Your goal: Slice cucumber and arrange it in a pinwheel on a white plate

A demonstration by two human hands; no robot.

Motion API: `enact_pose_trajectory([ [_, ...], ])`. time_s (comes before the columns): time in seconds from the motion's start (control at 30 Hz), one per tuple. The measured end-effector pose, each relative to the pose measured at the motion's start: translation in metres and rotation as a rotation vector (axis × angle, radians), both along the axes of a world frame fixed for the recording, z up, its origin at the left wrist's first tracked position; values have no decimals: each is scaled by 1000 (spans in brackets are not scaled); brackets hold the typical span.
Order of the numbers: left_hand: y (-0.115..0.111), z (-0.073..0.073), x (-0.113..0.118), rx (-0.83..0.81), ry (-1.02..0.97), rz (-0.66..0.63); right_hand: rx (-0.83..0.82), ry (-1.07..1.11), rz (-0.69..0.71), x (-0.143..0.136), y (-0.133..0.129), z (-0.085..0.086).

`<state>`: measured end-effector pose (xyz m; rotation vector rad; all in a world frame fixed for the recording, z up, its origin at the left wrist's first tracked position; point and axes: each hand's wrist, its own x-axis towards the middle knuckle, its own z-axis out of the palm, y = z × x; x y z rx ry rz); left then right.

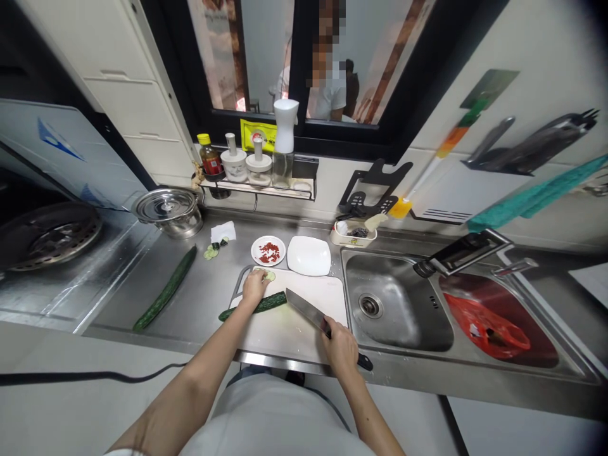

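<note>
Head view: the cut cucumber [270,303] lies on the white cutting board [332,288], its long axis running nearly crosswise, the left end a little closer to the person's body. The left hand [255,286] is the nearer one: its wrist crosses over the cucumber in this view, so the piece lies on the body side of those fingers. They are bent down at some slices [270,276] near the board's far edge; whether they pinch one I cannot tell. The right hand's [342,345] fingers are wrapped round the handle of the knife [308,310], whose tip sits right by the cucumber's right end, the blade slanting across that axis.
</note>
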<state>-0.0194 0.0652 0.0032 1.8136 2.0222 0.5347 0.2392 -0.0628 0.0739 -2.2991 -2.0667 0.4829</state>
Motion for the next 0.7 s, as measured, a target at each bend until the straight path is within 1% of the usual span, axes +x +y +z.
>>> enact_pose_trajectory([
  [0.17, 1, 0, 1, 2, -10, -10, 4, 13, 2, 0, 0, -2],
  [0.4, 3, 2, 4, -22, -21, 12, 5, 60, 4, 2, 2, -4],
  [0.47, 1, 4, 3, -13, -41, 30, -10, 76, -17, 3, 3, -2],
  [0.6, -10, 8, -4, 28, -73, 79, -68, 119, -97, 1, 5, 4],
  [0.7, -24, 11, -8, 44, -104, 59, -94, 159, -117, -1, 8, 6],
])
